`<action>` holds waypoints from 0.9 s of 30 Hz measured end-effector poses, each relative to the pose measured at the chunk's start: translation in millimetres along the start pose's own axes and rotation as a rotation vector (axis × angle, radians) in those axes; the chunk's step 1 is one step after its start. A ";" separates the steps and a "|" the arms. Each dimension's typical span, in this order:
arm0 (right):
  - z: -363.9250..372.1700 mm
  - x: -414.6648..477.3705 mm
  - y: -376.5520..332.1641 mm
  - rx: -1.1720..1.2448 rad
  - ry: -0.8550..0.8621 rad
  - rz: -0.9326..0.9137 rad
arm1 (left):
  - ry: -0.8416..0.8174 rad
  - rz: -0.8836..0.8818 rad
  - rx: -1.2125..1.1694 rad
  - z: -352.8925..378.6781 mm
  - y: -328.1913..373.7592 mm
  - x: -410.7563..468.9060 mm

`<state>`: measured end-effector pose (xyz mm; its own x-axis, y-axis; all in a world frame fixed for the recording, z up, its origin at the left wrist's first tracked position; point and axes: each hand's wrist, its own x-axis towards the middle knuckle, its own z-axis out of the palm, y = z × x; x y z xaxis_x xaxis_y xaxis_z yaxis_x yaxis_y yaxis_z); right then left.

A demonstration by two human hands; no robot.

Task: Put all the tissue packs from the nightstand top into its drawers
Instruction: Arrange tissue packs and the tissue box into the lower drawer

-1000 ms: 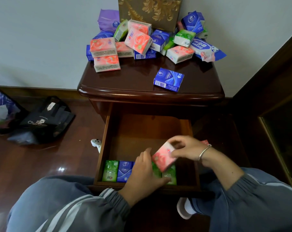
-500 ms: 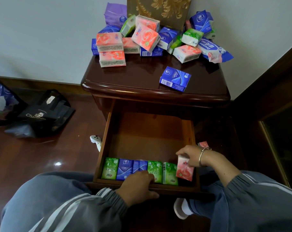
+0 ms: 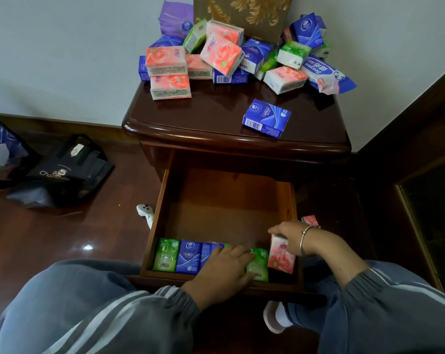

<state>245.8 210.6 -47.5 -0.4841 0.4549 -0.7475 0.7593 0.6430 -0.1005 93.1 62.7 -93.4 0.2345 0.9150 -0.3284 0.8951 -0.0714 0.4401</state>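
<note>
Pink pack goes into the drawer row

Right hand (image 3: 291,237) grips the pink pack (image 3: 280,256) at 3 o'clock; left hand (image 3: 224,267), fingers flat and ungrasping, steadies the row.

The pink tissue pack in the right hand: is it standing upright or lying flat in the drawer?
Upright. The pink tissue pack stands on end at the right of the row in the drawer, the right hand gripping its top.

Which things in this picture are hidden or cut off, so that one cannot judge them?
Head view only:
- Middle of the drawer row: left hand covers the packs there; count unclear.
- Pink pack: right hand hides its top.
- Back of the pile: front packs hide the rest.
- Gold box: cut by the top edge.
- Small pink thing behind the wrist: mostly hidden.
</note>
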 end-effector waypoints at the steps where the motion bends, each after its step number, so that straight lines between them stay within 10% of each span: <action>1: 0.6 -0.5 0.7 0.000 0.005 0.011 | 0.000 0.018 0.033 4.0 3.5 6.3; 16: 33.8 32.1 -26.0 -0.447 -0.086 0.117 | -0.294 -0.076 -0.017 19.0 0.2 22.4; 27: 41.5 31.2 -22.7 -0.308 -0.084 0.091 | -0.333 -0.083 -0.118 14.5 -0.8 21.5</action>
<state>231.5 184.6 -95.8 -0.3728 0.4746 -0.7973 0.6241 0.7641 0.1630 103.0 76.7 -113.0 0.2911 0.7348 -0.6126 0.8710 0.0614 0.4875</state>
